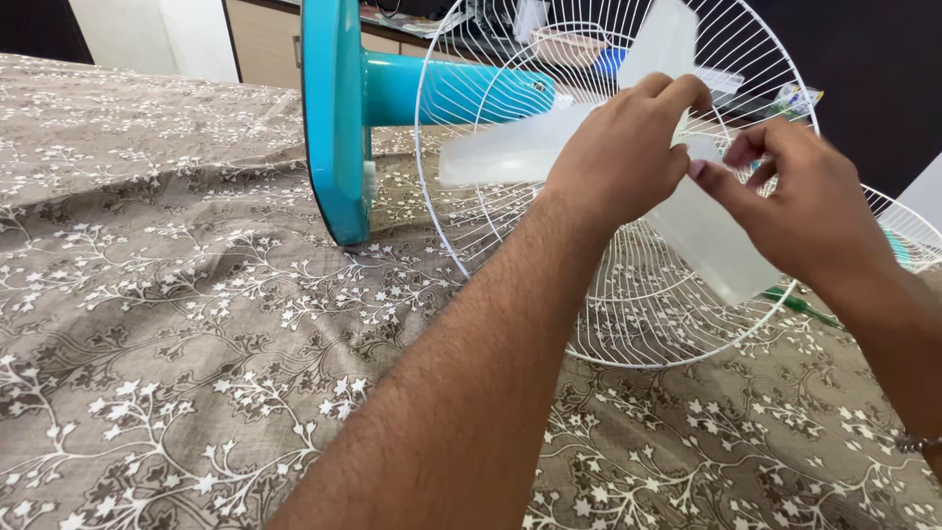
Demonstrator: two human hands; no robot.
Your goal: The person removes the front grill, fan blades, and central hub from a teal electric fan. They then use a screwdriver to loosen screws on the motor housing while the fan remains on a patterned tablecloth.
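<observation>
A teal pedestal fan [392,93] lies on its side on a bed covered with a brown floral bedspread [177,324], its round teal base [334,118] standing on edge and its neck running to the right into the white wire rear guard [628,294], which rests on the cloth. The translucent fan blade [706,236] sits inside that guard at the hub, and both of the person's hands meet there. The left hand [618,147] is curled over the centre of the blade, its fingers [677,93] bent and pinched at the hub, though what they pinch is hidden behind the knuckles. The right hand [814,206] comes in from the right with thumb and forefinger closed near the same spot; whether they grip a small cap or only the blade's edge cannot be told. The likely troubles come from the setup: the fan is balanced on the rim of its base and the guard on soft bedding, so a firm twist at the hub could roll the whole fan. The thin blade may flex or crack if pressed unevenly, and any small fastener let go here could drop through the wires into the patterned cloth. A second white guard [913,231] lies at the far right, close enough for an elbow to catch.
</observation>
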